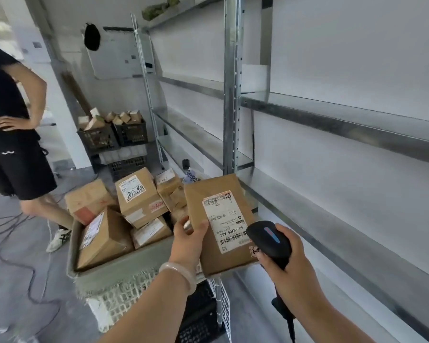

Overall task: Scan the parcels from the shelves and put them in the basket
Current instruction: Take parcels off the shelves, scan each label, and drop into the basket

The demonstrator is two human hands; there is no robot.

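Left hand (191, 230) grasps the brown cardboard parcel (218, 224) by its left edge, held label-up just right of the parcel-filled basket (124, 266). Right hand (290, 263) is clenched round the barcode scanner (269, 240), touching the parcel's label. Parcel appears light and stiff; edge grip suffices.

Soft, even light fills the room where I stand, washing out at the top-left corner. Shadows are faint. The wide lens bows the shelf uprights (230, 95). The parcel (208, 189) label reads sharp; the distant crates (131, 134) look soft.
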